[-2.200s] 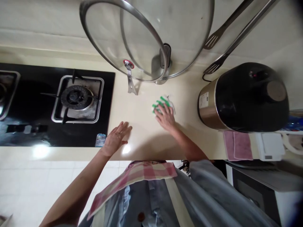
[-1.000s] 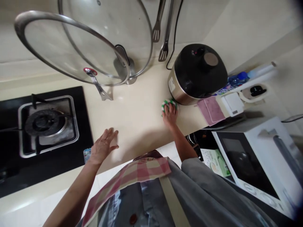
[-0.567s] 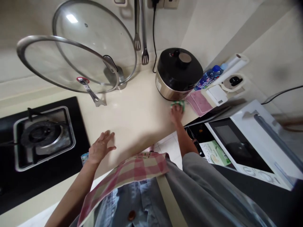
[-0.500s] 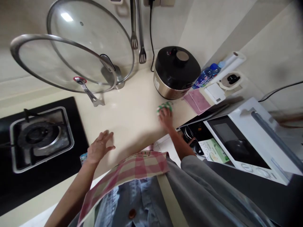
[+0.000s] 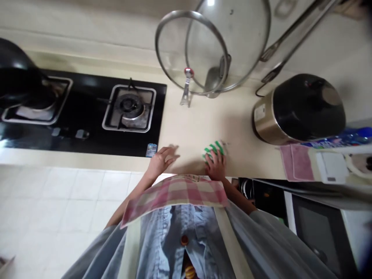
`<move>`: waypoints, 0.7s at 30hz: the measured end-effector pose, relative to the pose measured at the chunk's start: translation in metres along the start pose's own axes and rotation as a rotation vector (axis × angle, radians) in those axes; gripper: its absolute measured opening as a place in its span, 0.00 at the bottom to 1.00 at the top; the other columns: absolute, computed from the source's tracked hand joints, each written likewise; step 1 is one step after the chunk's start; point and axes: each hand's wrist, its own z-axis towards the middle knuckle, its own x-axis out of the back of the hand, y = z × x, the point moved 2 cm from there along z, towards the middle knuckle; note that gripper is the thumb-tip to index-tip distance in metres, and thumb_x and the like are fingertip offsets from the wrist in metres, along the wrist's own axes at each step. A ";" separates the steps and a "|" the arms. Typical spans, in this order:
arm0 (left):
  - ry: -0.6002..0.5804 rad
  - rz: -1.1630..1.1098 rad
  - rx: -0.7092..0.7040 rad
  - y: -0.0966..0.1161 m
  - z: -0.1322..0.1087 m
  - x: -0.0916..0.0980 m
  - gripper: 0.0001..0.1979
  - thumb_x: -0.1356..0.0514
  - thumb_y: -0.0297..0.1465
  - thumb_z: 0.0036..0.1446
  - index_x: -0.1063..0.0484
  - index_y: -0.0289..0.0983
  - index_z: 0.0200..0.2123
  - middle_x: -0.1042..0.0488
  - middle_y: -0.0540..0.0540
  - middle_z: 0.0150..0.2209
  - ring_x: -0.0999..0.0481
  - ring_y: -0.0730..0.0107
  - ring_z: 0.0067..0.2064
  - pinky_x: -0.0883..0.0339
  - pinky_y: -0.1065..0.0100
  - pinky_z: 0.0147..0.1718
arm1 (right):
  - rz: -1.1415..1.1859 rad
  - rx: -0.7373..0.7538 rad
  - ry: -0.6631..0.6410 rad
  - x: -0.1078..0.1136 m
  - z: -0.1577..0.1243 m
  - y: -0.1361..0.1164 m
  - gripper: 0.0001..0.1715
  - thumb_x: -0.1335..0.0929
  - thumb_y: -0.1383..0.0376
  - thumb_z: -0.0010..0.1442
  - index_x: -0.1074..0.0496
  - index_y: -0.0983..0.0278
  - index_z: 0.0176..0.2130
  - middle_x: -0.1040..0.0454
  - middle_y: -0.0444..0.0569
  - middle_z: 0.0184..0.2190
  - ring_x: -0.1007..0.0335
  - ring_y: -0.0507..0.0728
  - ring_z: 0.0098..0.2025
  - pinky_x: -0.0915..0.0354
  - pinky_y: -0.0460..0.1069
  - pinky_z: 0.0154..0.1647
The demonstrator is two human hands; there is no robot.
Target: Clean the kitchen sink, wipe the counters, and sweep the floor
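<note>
My right hand (image 5: 216, 166) presses a green-and-white striped cloth (image 5: 215, 147) onto the cream countertop (image 5: 197, 124). Its fingers lie over the cloth and cover part of it. At the counter's front edge, beside the right corner of the black gas stove (image 5: 93, 135), is my left hand (image 5: 162, 159). That hand is empty, with its thumb and fingers apart. A small blue label (image 5: 151, 150) sits on the stove corner just left of it.
Two glass lids (image 5: 192, 14) stand against the wall behind the counter. To the right is a black and gold electric cooker (image 5: 273, 120), with pink cloths (image 5: 300, 162) in front. A dark wok (image 5: 17, 73) sits on the far-left burner.
The view has swung left, showing more of the stove. My right hand and the cloth have moved away from the cooker, toward the front edge and my left hand.
</note>
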 end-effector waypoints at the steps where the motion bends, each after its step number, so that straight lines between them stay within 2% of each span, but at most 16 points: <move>1: 0.040 -0.017 0.039 -0.004 -0.013 0.004 0.19 0.38 0.40 0.66 0.24 0.39 0.56 0.21 0.38 0.52 0.18 0.56 0.50 0.23 0.57 0.49 | 0.016 0.080 -0.030 -0.002 0.022 -0.018 0.26 0.38 0.55 0.70 0.26 0.53 0.62 0.35 0.54 0.68 0.48 0.74 0.72 0.46 0.72 0.67; 3: 0.106 -0.028 0.123 -0.012 -0.040 0.015 0.19 0.39 0.42 0.66 0.23 0.38 0.53 0.19 0.38 0.50 0.17 0.55 0.47 0.22 0.57 0.48 | 0.032 0.105 -0.055 -0.004 0.078 -0.043 0.27 0.39 0.55 0.71 0.29 0.56 0.65 0.39 0.56 0.71 0.51 0.75 0.73 0.49 0.72 0.67; 5: 0.149 -0.030 0.194 -0.016 -0.062 0.028 0.19 0.40 0.44 0.67 0.22 0.38 0.52 0.18 0.39 0.48 0.17 0.56 0.46 0.22 0.59 0.46 | 0.041 0.037 -0.052 -0.006 0.137 -0.067 0.30 0.39 0.56 0.72 0.32 0.59 0.68 0.43 0.60 0.72 0.56 0.76 0.74 0.53 0.75 0.68; 7: 0.181 -0.041 0.241 -0.016 -0.077 0.040 0.20 0.41 0.46 0.67 0.21 0.38 0.49 0.18 0.39 0.46 0.16 0.57 0.44 0.22 0.60 0.44 | 0.058 0.064 -0.077 -0.011 0.179 -0.101 0.31 0.40 0.55 0.73 0.35 0.59 0.69 0.46 0.59 0.74 0.59 0.76 0.75 0.56 0.75 0.68; 9: 0.213 -0.062 0.272 -0.016 -0.084 0.049 0.20 0.41 0.46 0.67 0.20 0.37 0.47 0.17 0.40 0.45 0.16 0.59 0.42 0.23 0.61 0.43 | 0.086 0.219 -0.128 -0.017 0.190 -0.142 0.31 0.40 0.54 0.73 0.36 0.58 0.70 0.47 0.56 0.74 0.61 0.74 0.75 0.57 0.74 0.69; 10: 0.225 -0.073 0.283 -0.017 -0.086 0.053 0.20 0.42 0.46 0.67 0.20 0.36 0.46 0.17 0.40 0.44 0.16 0.59 0.41 0.23 0.62 0.43 | 0.102 0.314 -0.151 -0.019 0.183 -0.161 0.30 0.40 0.54 0.73 0.36 0.58 0.70 0.46 0.56 0.74 0.61 0.73 0.76 0.57 0.73 0.70; 12: 0.231 -0.090 0.293 -0.021 -0.088 0.059 0.20 0.42 0.46 0.67 0.20 0.36 0.44 0.17 0.40 0.44 0.16 0.59 0.42 0.23 0.62 0.44 | 0.135 0.504 -0.204 -0.019 0.148 -0.181 0.30 0.39 0.54 0.73 0.35 0.59 0.69 0.44 0.55 0.73 0.59 0.71 0.76 0.56 0.71 0.71; 14: 0.225 -0.099 0.287 -0.027 -0.091 0.066 0.20 0.42 0.46 0.67 0.20 0.36 0.44 0.17 0.40 0.44 0.16 0.58 0.43 0.23 0.62 0.45 | 0.165 0.664 -0.270 -0.015 0.100 -0.173 0.28 0.38 0.54 0.73 0.32 0.56 0.67 0.40 0.52 0.72 0.56 0.68 0.75 0.54 0.69 0.72; 17: 0.241 -0.083 0.260 -0.040 -0.099 0.075 0.19 0.42 0.46 0.67 0.21 0.38 0.44 0.16 0.42 0.44 0.16 0.58 0.43 0.22 0.62 0.43 | 0.170 0.786 -0.369 -0.005 0.045 -0.116 0.23 0.36 0.52 0.71 0.27 0.48 0.62 0.33 0.45 0.68 0.48 0.64 0.73 0.50 0.65 0.72; 19: 0.264 -0.060 0.238 -0.051 -0.100 0.078 0.17 0.41 0.44 0.67 0.21 0.39 0.44 0.16 0.42 0.44 0.15 0.58 0.41 0.22 0.62 0.41 | 0.108 0.684 -0.345 0.003 0.041 -0.067 0.22 0.34 0.54 0.70 0.25 0.49 0.60 0.31 0.46 0.66 0.44 0.63 0.71 0.46 0.63 0.71; 21: 0.267 -0.058 0.176 -0.059 -0.094 0.074 0.15 0.41 0.44 0.67 0.22 0.40 0.43 0.16 0.42 0.43 0.15 0.59 0.39 0.22 0.63 0.35 | 0.007 0.408 -0.206 0.011 0.067 -0.026 0.23 0.33 0.59 0.68 0.25 0.54 0.61 0.30 0.50 0.65 0.41 0.63 0.70 0.42 0.63 0.69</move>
